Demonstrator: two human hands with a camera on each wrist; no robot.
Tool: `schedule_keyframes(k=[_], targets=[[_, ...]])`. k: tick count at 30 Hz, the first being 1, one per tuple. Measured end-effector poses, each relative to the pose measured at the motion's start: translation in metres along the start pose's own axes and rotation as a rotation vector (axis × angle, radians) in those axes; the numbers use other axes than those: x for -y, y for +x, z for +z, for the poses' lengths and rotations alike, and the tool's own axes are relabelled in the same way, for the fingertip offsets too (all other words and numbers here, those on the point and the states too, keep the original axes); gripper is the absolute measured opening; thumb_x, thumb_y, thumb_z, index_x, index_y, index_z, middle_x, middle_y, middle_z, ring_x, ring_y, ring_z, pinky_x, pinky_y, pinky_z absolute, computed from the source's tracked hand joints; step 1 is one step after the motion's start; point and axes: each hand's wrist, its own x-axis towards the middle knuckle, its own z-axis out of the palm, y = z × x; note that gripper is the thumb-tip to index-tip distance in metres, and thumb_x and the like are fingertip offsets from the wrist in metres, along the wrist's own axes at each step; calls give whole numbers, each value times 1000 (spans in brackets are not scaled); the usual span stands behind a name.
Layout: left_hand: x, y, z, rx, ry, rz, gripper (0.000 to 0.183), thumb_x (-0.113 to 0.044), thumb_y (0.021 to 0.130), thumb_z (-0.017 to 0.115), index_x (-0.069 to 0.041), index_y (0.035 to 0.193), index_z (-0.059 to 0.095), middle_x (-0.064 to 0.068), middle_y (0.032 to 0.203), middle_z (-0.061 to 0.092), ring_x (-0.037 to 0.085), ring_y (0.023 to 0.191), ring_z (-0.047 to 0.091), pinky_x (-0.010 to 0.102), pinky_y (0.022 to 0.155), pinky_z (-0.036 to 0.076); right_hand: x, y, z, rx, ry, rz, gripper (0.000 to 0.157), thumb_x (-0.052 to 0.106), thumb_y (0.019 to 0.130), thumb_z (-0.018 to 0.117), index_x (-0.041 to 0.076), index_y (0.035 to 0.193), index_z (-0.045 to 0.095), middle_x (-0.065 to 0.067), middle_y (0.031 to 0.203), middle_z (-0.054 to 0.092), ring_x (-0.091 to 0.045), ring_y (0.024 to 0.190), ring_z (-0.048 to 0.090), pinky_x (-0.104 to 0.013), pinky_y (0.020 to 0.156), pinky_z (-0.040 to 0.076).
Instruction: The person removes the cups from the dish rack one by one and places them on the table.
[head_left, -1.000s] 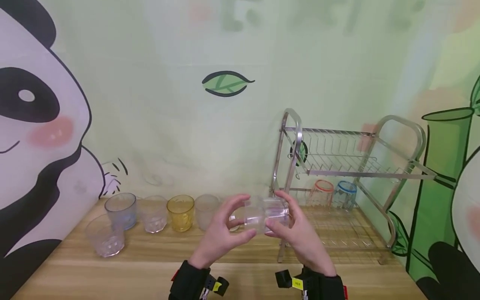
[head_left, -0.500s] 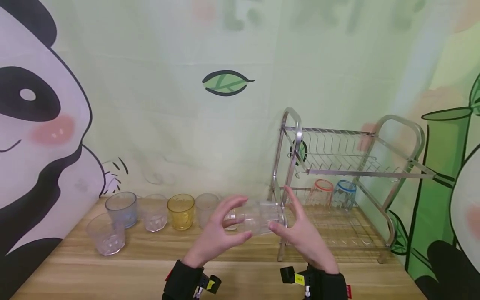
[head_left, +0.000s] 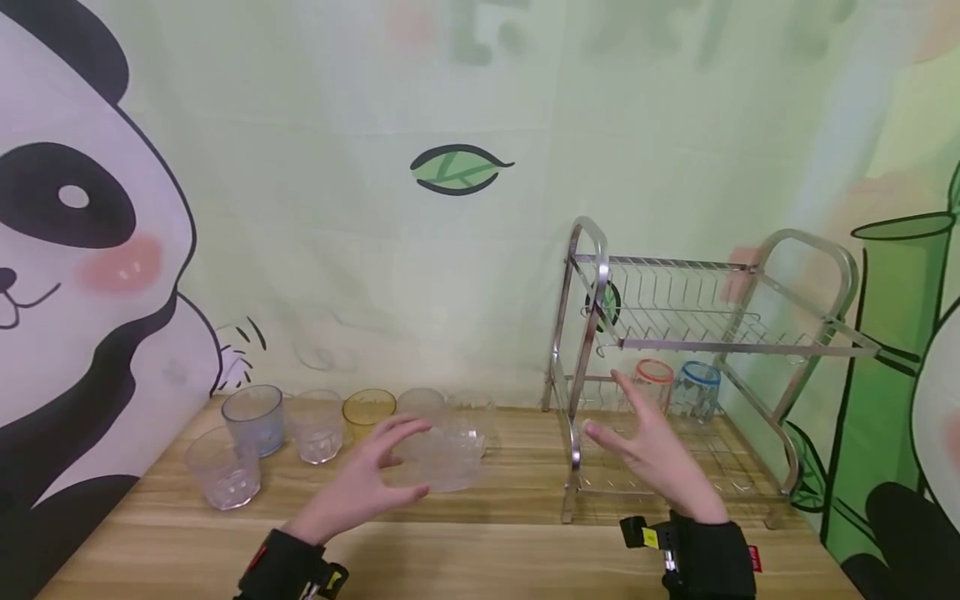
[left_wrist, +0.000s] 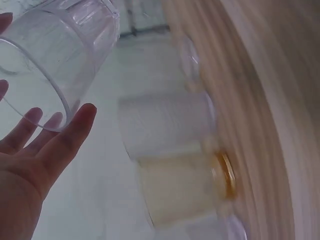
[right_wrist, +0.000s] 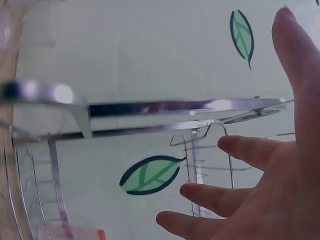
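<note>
My left hand (head_left: pixel 367 475) holds a clear drinking glass (head_left: pixel 453 458) above the table, tipped on its side with its base to the right. In the left wrist view, the fingers and thumb lie about the mouth of this clear glass (left_wrist: pixel 65 45). Spread fingers mark my right hand (head_left: pixel 660 454), which holds nothing. It is in front of the left part of the metal dish rack (head_left: pixel 585 367), and the right wrist view shows the rack's bars (right_wrist: pixel 165 107) close to the fingers.
Left of centre stand a bluish glass (head_left: pixel 255 419), an amber glass (head_left: pixel 367 406) and several clear ones, such as the front clear glass (head_left: pixel 222 471). On the rack's lower tier are an orange-rimmed glass (head_left: pixel 652 382) and a blue-rimmed glass (head_left: pixel 696 392). A printed cloth (head_left: pixel 337 208) hangs behind.
My right hand has let go of the clear glass and moved right to the rack, its fingers spread. My left hand has carried the glass left and slightly down.
</note>
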Motion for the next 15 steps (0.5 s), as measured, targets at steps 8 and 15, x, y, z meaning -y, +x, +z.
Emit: schedule_keyframes(k=[8, 15], targets=[[31, -28, -54, 38, 367, -48, 70, -17, 72, 85, -17, 136, 56, 12, 136, 49, 33, 116, 54, 48, 86, 50, -27, 29, -29, -26, -108, 52, 85, 57, 97, 47, -3, 152, 22, -31, 152, 26, -49, 138, 24, -65, 105, 26], [37, -38, -92, 155, 544, -43, 69, -18, 71, 86, -12, 134, 59, 23, 135, 49, 42, 116, 52, 53, 85, 51, -48, 51, -42, -32, -329, 58, 80, 58, 98, 46, -6, 144, 38, -35, 138, 43, -54, 128, 32, -67, 98, 32]])
